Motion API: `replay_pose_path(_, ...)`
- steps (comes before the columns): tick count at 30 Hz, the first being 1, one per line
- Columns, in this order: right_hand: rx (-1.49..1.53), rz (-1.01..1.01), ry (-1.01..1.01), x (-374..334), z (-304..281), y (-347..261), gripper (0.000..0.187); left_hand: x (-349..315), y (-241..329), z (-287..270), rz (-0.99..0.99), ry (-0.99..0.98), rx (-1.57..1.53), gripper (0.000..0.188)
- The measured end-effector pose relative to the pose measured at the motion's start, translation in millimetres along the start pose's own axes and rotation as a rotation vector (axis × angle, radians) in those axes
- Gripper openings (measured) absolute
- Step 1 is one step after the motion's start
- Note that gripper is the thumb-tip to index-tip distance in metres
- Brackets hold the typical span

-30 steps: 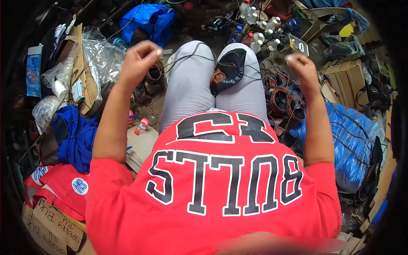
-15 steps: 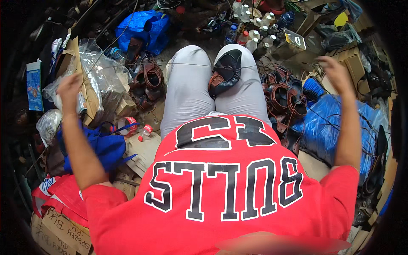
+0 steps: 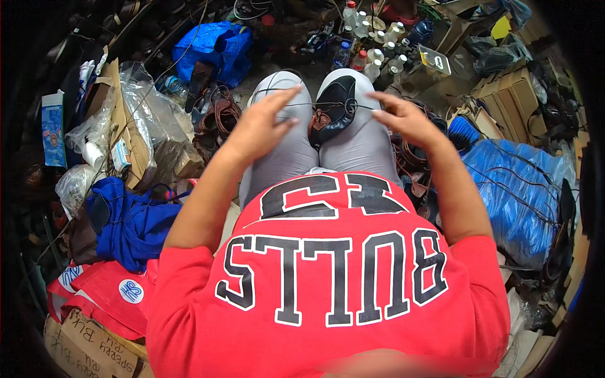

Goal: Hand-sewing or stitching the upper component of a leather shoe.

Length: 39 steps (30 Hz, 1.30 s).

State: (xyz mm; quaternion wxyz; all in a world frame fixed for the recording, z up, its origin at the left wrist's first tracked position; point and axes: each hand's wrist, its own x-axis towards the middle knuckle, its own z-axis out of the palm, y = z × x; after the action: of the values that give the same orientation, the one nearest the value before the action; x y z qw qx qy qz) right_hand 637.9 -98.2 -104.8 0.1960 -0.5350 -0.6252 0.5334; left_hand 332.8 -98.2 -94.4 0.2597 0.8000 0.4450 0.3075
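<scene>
A black shoe upper with a brown piece (image 3: 334, 108) lies on my right thigh, close to the gap between my legs. A thin dark cord (image 3: 302, 103) runs across my thighs and past the shoe upper, with loose loops by the upper and over my left knee. Over my left thigh hovers my left hand (image 3: 263, 126), its index finger and thumb spread. My right hand (image 3: 409, 123) is just right of the shoe upper, fingers apart, its fingertips near the cord. Whether either hand touches the cord is hard to make out.
Brown strappy footwear (image 3: 224, 113) lies left of my legs. Bottles (image 3: 372, 53) stand beyond my knees, near a blue bag (image 3: 214, 50). On the right are a blue plastic-wrapped bundle (image 3: 513, 189) and cardboard (image 3: 507, 104); blue cloth (image 3: 135, 220) lies left.
Both hands have swung inward from far out at the sides to above my thighs. The cord, stretched fairly straight before, now hangs in loose loops. The shoe upper stays on my thigh.
</scene>
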Motion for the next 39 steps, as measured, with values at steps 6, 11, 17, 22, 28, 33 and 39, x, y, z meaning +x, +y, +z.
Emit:
replay_pose_path(6, 0.375, 0.056, 0.292, -13.4, -40.7, 13.6, 0.018, -9.6, -64.4, -27.8, -0.456, -0.089, -0.145, 0.019)
replay_pose_path(11, 0.241, 0.258, 0.414, -59.0, -115.6, 84.6, 0.022, -33.3, -112.3, -49.1, -0.582, -0.062, -0.447, 0.019)
replay_pose_path(17, -0.369, -0.141, 0.317, -16.1, -51.4, 19.4, 0.028, 38.9, -17.3, -7.1, 0.082, 0.068, 0.013, 0.038)
replay_pose_path(22, -0.089, -0.251, 0.111, 19.1, -10.6, -21.0, 0.015, 82.3, 14.0, 41.6, 0.074, -0.346, -0.047, 0.032)
replay_pose_path(28, -0.221, -0.349, 0.091, 29.7, -11.8, -17.8, 0.013, 97.1, 4.7, 51.8, -0.091, -0.531, -0.161, 0.025)
replay_pose_path(33, -0.262, -0.374, 0.053, 31.4, -7.4, -16.7, 0.012, 98.3, -5.1, 56.9, -0.263, -0.600, -0.339, 0.023)
replay_pose_path(39, -0.155, -0.406, 0.198, 21.3, 9.2, 0.5, 0.016, 95.5, -14.6, 53.8, -0.271, -0.690, -0.483, 0.023)
